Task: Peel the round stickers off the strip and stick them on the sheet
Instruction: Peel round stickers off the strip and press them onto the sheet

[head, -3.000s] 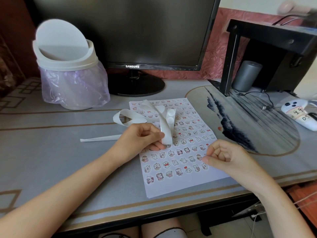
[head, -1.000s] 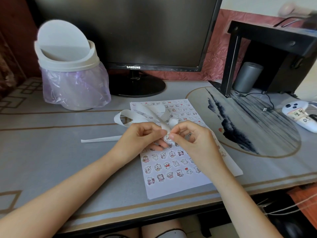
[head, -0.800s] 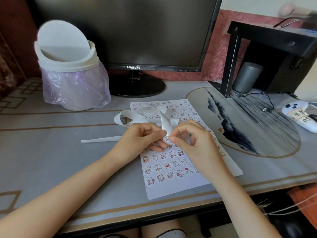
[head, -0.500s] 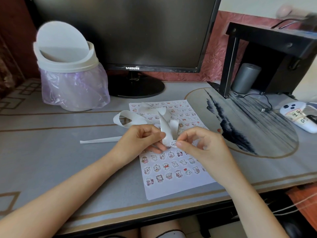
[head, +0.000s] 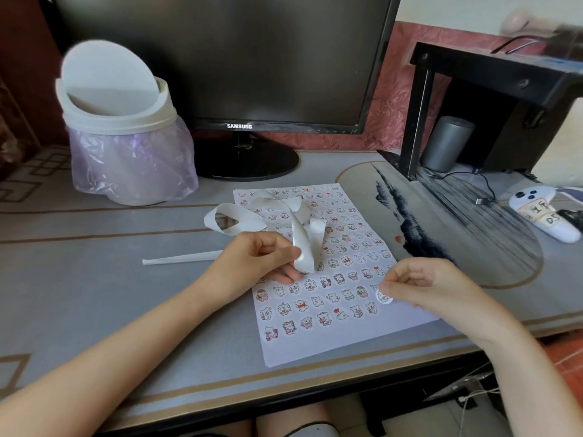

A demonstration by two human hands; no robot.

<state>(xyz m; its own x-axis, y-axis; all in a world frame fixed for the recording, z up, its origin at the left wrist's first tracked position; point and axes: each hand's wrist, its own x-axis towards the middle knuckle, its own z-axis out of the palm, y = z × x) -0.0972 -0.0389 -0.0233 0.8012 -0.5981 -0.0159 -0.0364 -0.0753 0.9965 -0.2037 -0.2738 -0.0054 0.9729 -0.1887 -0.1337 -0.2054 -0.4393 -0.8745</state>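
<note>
At about 4 o'clock on the sheet (head: 315, 346), close to its right edge: a round sticker (head: 384, 297) pinched between thumb and forefinger of the right hand (head: 422, 288), other fingers curled in, either just above the paper or touching it; cannot tell which. Off at 10 o'clock from there, gripped in the curled fingers of the left hand (head: 262, 260), the near end of the white strip (head: 303, 244), its loops trailing toward 12 o'clock over the sheet's upper rows. Judged step: setting this sticker down. Aim for the blank spot at the end of the row, clear of the printed neighbour on the 9 o'clock side. Lower one edge first, then roll the rest flat under a fingertip to avoid a crease or trapped air. Press lightly before letting go, so as not to lift it away again on the skin. Hold the strip up meanwhile, lest its loops drag across the rows. Mind the paper's margin at 3 o'clock: overhang likely if placed too far out.
</note>
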